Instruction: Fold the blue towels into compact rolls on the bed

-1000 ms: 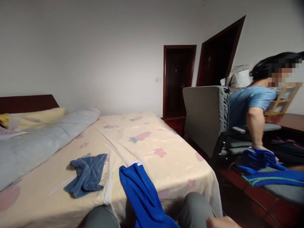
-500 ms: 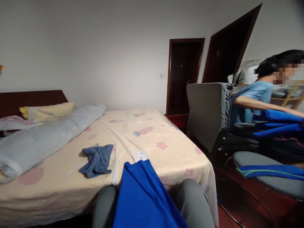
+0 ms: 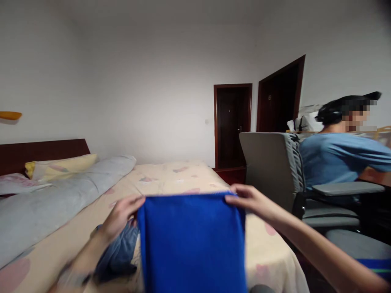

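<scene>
A bright blue cloth hangs stretched out in front of me above the bed, its upper edge nearly level. My left hand pinches its upper left corner. At the upper right corner, my right hand grips the edge between thumb and fingers. The lower part of the cloth runs out of the bottom of the view. Behind my left forearm, a crumpled grey-blue cloth lies on the bed, partly covered by the arm.
The bed has a patterned cream sheet, a grey rolled quilt and a yellow pillow. At right a person in a blue shirt sits in a grey office chair. A stool bears blue fabric with a green line.
Both hands have come into view, holding the blue cloth, which has risen from my lap and spread wide. The view has tilted up. The person at right has turned further away.
</scene>
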### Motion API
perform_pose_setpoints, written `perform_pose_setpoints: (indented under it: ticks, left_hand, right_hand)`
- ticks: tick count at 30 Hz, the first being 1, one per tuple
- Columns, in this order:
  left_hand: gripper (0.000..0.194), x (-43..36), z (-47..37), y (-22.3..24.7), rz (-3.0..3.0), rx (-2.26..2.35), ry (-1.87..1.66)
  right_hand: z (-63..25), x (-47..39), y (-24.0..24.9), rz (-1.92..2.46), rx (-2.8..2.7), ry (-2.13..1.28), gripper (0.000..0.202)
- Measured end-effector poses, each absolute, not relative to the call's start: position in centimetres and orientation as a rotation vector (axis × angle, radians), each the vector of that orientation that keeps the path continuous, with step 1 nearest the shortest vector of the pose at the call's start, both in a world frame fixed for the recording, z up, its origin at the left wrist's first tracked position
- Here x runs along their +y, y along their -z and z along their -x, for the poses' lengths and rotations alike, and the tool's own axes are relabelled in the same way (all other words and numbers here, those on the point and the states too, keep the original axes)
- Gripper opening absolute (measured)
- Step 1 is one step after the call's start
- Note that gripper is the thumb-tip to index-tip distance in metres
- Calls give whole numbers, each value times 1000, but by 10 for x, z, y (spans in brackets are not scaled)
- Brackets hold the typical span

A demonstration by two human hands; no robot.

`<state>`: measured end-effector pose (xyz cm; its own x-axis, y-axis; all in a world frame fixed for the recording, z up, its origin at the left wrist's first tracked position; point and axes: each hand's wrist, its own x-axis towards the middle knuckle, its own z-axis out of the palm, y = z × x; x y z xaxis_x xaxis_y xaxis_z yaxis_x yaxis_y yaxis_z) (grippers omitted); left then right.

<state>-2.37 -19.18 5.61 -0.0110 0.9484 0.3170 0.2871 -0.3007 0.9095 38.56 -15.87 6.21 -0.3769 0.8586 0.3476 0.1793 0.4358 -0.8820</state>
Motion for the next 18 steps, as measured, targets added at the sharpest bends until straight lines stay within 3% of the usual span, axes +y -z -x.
perform_pose_setpoints:
  ticks: [6, 10, 14, 18]
  left_hand:
    - [19, -34, -5, -250, -1764, 1298, -1898]
    - [22, 1, -10, -312, -1867, 936, -2304]
    - [32, -10, -2, -284, -1997, 921, -2404]
    - [34, -54, -3, -166, -2046, 1300, -2256]
  right_hand:
    - [-340, 21, -231, 841, -1466, -506, 35]
    - [-335, 39, -289, 558, -1348, -326, 26]
    - [-342, 9, -252, 501, -1411, -387, 29]
    - [-357, -29, -129, 597, -1527, -293, 37]
